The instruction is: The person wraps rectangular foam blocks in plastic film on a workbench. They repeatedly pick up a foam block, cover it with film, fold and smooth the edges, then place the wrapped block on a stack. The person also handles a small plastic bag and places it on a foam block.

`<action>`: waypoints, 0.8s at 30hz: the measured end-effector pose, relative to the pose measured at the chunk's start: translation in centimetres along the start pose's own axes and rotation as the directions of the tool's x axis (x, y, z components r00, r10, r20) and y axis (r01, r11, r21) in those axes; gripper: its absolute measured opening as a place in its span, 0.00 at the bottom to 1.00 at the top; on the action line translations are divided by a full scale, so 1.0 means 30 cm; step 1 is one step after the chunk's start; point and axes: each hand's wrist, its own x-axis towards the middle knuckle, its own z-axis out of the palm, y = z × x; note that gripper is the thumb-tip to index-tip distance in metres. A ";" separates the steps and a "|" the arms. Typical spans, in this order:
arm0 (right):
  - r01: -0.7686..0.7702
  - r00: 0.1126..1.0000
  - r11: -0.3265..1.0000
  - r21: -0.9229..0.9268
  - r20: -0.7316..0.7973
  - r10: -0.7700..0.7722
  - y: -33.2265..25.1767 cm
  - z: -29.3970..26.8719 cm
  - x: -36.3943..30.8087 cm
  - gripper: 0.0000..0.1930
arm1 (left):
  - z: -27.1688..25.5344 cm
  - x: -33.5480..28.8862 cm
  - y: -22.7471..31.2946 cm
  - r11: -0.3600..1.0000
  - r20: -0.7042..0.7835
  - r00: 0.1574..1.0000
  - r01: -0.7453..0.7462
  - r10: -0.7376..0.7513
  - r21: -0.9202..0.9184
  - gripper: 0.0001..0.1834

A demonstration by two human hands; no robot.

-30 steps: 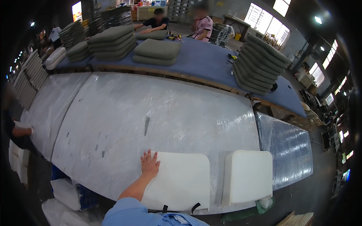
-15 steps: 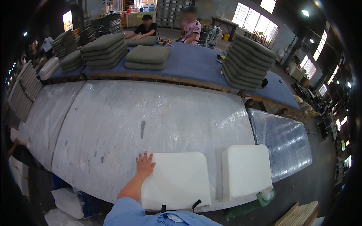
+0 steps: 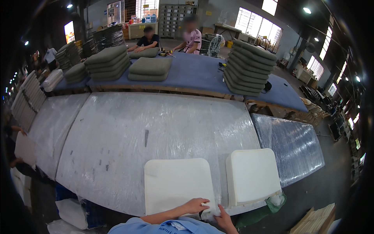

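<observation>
A white seat cushion [image 3: 175, 181] with rounded corners lies flat on the plastic-covered table [image 3: 117, 128], close to my body. My left hand [image 3: 196, 205] reaches across its near edge, fingers bent and closed at the near right corner. Just beyond that corner, my right hand [image 3: 223, 218] pinches the cushion's edge, thumb and fingers close to the left hand. A short dark strap [image 3: 201, 213] shows below my left fingers, partly hidden. To the right sits a stack of white cushions [image 3: 253, 173], apart from both hands.
Across the table, a blue-topped bench [image 3: 191, 72] carries grey-green cushion stacks [image 3: 249, 66]. Two people [image 3: 146, 41] are behind it. At far left, another person's hands hold a pale panel [image 3: 25, 148]. A wrapped blue board [image 3: 288, 148] adjoins the right side; a green bag [image 3: 257, 214] hangs nearby.
My left hand has left the cushion's far left corner for its near right one. My right hand has come into view there. The person at far left has raised the pale panel.
</observation>
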 end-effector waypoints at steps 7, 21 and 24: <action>0.133 0.983 0.991 -0.003 0.126 -0.131 -0.173 -0.012 0.013 0.48 | 0.024 -0.046 0.104 0.991 0.166 0.985 -0.065 0.045 0.114 0.20; 0.460 0.882 0.877 -0.139 -0.040 -0.469 -0.267 -0.049 -0.035 0.32 | 0.009 -0.073 0.062 0.889 0.050 0.954 0.295 -0.297 -0.349 0.13; 0.416 0.907 0.899 -0.136 -0.011 -0.421 -0.257 -0.020 -0.022 0.24 | 0.001 -0.083 0.068 0.840 0.097 0.931 0.360 -0.352 -0.405 0.12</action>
